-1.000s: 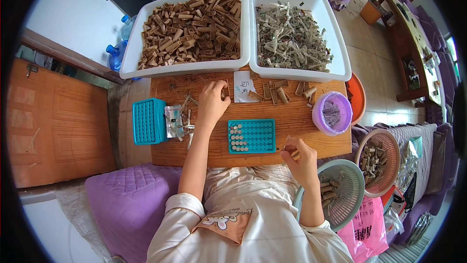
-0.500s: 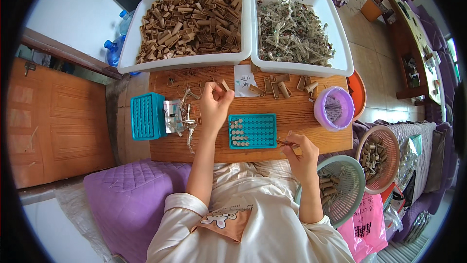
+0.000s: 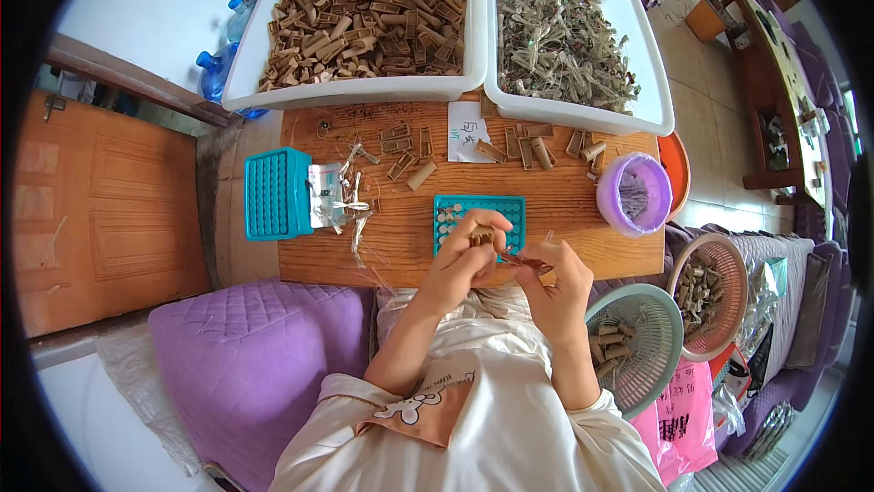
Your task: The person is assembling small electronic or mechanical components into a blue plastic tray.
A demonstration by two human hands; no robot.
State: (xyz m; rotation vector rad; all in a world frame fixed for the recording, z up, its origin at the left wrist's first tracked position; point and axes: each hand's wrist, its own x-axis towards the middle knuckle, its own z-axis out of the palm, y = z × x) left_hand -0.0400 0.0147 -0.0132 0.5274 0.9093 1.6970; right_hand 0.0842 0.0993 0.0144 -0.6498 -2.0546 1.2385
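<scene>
My left hand (image 3: pixel 462 264) pinches a small brown plastic casing (image 3: pixel 482 235) just above the near edge of a teal tray (image 3: pixel 510 204). Close by on its right, the fingers of my right hand (image 3: pixel 559 287) are closed on a thin, reddish-brown piece (image 3: pixel 521 260), too small to name; its tip points at the casing. Small round silvery discs (image 3: pixel 448 215) sit in the tray's left rows, partly covered by my left hand. More brown casings (image 3: pixel 421 174) lie loose on the wooden table (image 3: pixel 382 246) beyond the tray.
Two white tubs stand at the back: one (image 3: pixel 364 91) with brown casings, one (image 3: pixel 583 111) with clear wired parts. Left are stacked teal trays (image 3: pixel 273 196) and tangled wires (image 3: pixel 353 210). A purple-lined bucket (image 3: pixel 605 196), a green basket (image 3: pixel 669 328) and a pink basket (image 3: pixel 739 287) stand right.
My left hand has come back toward me and to the right with the brown casing, now beside my right hand. My right hand has hardly moved. The view has shifted slightly.
</scene>
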